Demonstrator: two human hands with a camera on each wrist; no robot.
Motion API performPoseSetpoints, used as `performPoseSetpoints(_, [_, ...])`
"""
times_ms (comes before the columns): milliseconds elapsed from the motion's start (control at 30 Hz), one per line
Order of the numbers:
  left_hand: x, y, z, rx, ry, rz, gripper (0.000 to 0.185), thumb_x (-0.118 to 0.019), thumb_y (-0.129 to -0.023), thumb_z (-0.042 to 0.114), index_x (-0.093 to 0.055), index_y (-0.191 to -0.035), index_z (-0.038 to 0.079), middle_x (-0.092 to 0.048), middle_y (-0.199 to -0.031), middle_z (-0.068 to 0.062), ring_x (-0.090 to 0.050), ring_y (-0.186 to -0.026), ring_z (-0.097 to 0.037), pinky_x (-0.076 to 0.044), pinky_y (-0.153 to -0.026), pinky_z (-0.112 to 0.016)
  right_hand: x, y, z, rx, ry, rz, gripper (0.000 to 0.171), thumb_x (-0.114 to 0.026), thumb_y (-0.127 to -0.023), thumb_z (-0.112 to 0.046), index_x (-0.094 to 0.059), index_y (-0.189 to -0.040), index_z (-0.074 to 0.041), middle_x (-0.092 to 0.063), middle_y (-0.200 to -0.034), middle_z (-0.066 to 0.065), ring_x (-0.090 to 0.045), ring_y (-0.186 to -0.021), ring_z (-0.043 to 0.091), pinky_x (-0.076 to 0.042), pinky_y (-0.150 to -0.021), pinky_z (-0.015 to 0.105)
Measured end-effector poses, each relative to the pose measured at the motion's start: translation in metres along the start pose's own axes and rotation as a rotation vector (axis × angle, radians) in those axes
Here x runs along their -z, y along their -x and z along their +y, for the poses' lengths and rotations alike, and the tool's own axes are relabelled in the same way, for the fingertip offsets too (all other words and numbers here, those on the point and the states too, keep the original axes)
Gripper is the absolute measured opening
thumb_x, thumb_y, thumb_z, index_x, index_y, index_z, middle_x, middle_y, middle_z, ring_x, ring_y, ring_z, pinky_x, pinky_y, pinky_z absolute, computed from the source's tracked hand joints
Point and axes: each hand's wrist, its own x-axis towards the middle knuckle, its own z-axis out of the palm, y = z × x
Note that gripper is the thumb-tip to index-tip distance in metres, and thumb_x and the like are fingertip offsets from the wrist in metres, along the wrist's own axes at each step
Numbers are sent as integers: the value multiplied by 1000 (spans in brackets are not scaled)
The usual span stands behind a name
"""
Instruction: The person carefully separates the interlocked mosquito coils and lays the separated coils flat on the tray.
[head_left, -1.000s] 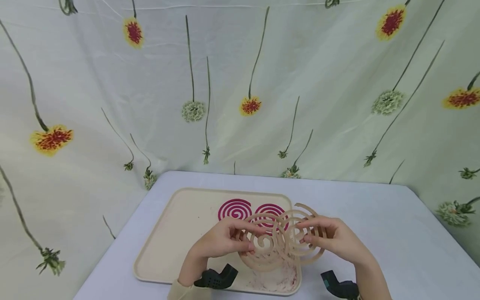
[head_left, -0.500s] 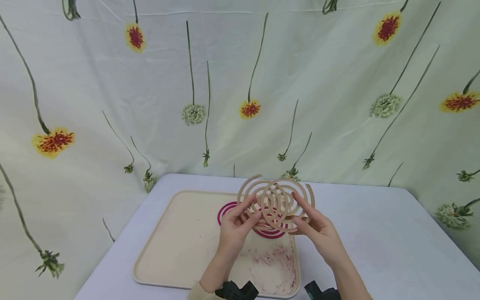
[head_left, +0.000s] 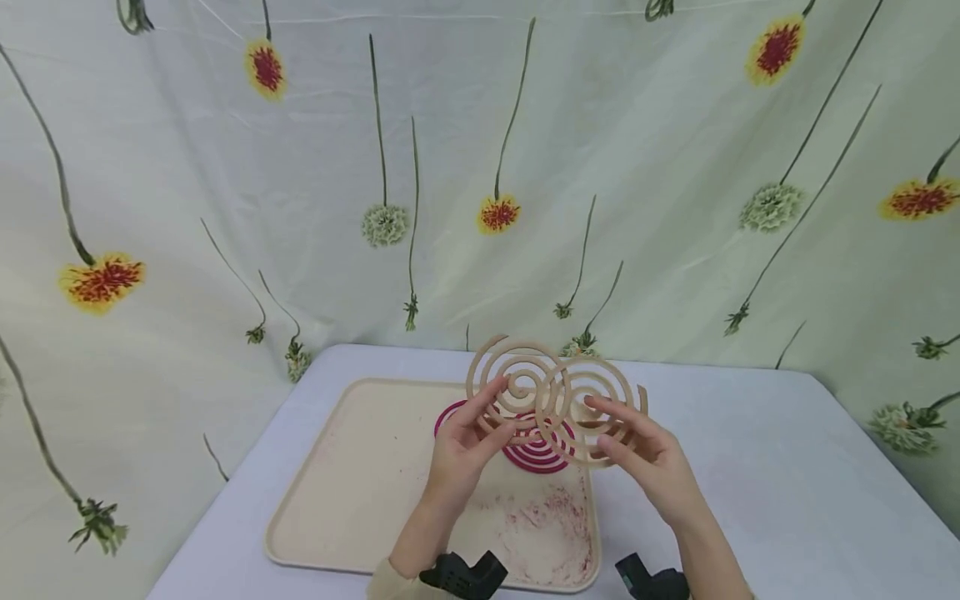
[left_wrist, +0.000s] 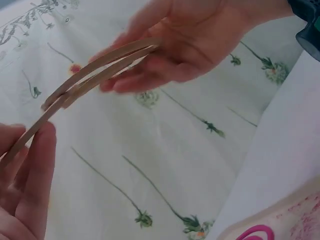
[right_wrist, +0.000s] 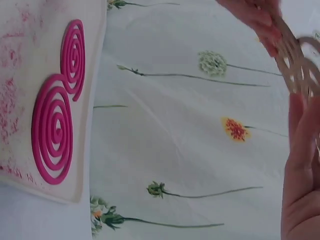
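Two beige spiral mosquito coils overlap and stand tilted in the air above the tray in the head view. My left hand [head_left: 467,450] pinches the left coil [head_left: 522,343] between thumb and fingers. The right coil [head_left: 588,360] is pinched the same way by my right hand [head_left: 654,462]. Seen edge-on in the left wrist view, the coil strips [left_wrist: 87,71] spread apart a little and cross near the fingers. Behind the hands, two pink spiral coils lie side by side on the tray; one pink coil [head_left: 538,468] is partly covered, the other mostly hidden.
A cream rectangular tray [head_left: 352,492] with reddish crumbs at its right side rests on the white table [head_left: 757,475]. Flower-printed cloth [head_left: 660,167] hangs behind the table. A black device [head_left: 465,575] is strapped to each wrist.
Both hands rose from low over the tray and tipped the beige coils upright. Over the last half second the two coils have slid sideways, overlapping less.
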Motion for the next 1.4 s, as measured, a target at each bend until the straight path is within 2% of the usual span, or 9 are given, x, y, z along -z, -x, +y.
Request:
performPoseSetpoints(67, [7,-1,3,-2,19,-48,50,-62,-88,-2,-44,-134,-8,-54,-126,-8,-60,-84,-11,-55,-77,-30,8,2,-1,-15,2,5,38,-51,-91,10,-54,-127,0,-59,-113,5,-62,-77,12,-56,-63,28])
performPoseSetpoints(133, [13,-1,5,-14,8,-108,46,-62,-87,-3,-47,-129,-11,-58,-123,-7,-60,-79,-10,-56,-72,-30,16,4,-2,-11,-11,-37,38,-50,-90,12,-55,-125,0,-59,-113,3,-61,-72,12,-56,-58,29])
performPoseSetpoints(267, [24,-1,8,-54,-23,-217,39,-61,-86,-7,-50,-122,-15,-60,-115,-12,-59,-75,-10,-57,-66,-33,23,5,-2,3,1,-121,39,-50,-89,15,-54,-125,1,-60,-113,4,-61,-76,16,-55,-60,30])
performPoseSetpoints(367, [30,0,10,-54,-39,-252,35,-62,-85,-8,-52,-118,-16,-61,-111,-14,-59,-75,-10,-57,-65,-34,23,5,-3,0,44,-107,36,-51,-89,14,-57,-122,2,-64,-111,3,-62,-78,17,-55,-61,31])
performPoseSetpoints(600, [43,1,15,-41,-102,-215,33,-61,-84,-10,-53,-117,-14,-63,-108,-13,-59,-74,-11,-57,-66,-30,17,4,-4,-83,124,106,29,-57,-88,8,-61,-116,4,-68,-106,-1,-63,-72,15,-55,-58,28])
performPoseSetpoints(933, [62,4,24,-7,-206,-124,27,-61,-84,-9,-58,-111,-11,-64,-100,-2,-52,-67,-10,-54,-60,-24,15,4,-4,-67,24,362,21,-59,-85,12,-65,-102,2,-70,-87,1,-66,-68,10,-52,-56,21])
performPoseSetpoints(1167, [72,7,25,18,-189,-146,24,-61,-85,-9,-58,-108,-13,-65,-99,-11,-55,-66,-10,-55,-62,-25,7,-1,-2,-219,18,540,11,-66,-84,3,-68,-94,7,-69,-75,2,-63,-62,11,-54,-57,21])
performPoseSetpoints(1267, [78,9,25,51,-208,-167,23,-61,-85,-8,-58,-107,-13,-65,-98,-7,-55,-66,-9,-55,-62,-25,4,-2,-2,-297,26,503,23,-62,-90,-5,-64,-106,11,-70,-86,-2,-66,-72,10,-55,-63,23])
performPoseSetpoints(1400, [86,13,25,93,-250,-195,22,-62,-85,-7,-60,-107,-11,-66,-97,-7,-54,-65,-10,-55,-60,-28,6,-1,-1,-326,-18,310,32,-47,-97,-4,-53,-123,13,-65,-110,-6,-65,-94,11,-55,-77,27])
